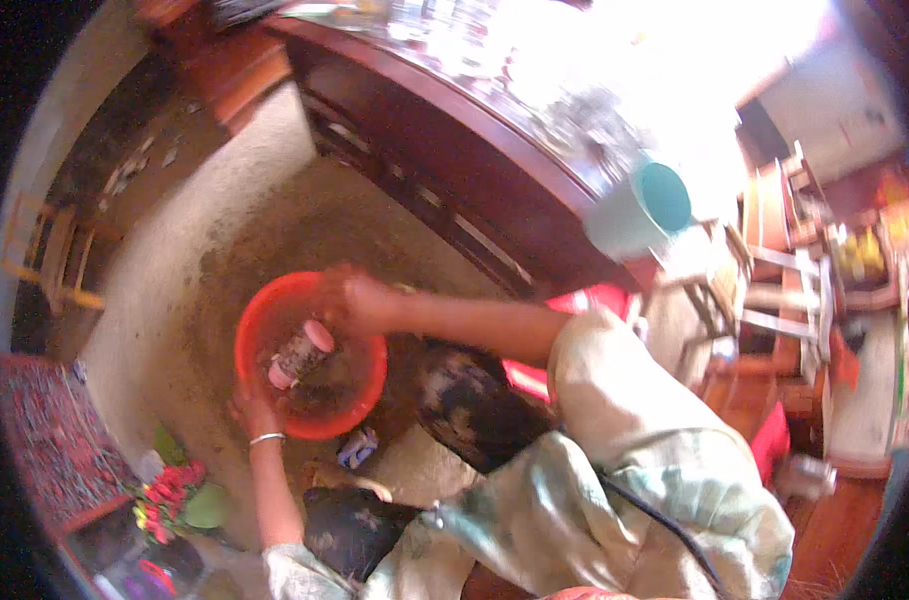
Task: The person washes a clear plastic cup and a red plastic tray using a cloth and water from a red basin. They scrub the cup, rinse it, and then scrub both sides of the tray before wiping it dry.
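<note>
A red plastic basin (383, 364) is low in front of me, tilted or seen from above; which one I cannot tell. Inside it lies a cylindrical object with pink ends (297, 358) and a greyish middle. My left hand (258, 412), with a light bangle at the wrist, grips the basin's near-left rim. At the upper right rim is my right hand (364, 301); its fingers are blurred, and whether they hold anything is unclear. Just below the basin is a small blue and white packet or box (358, 448).
Red and yellow flowers (168, 491) with green leaves stand at lower left, near a patterned red mat (64, 442). A long dark red wooden table (454, 127) crosses the top, with a teal bucket (619, 217) at its end. Wooden stools (713, 300) are at right.
</note>
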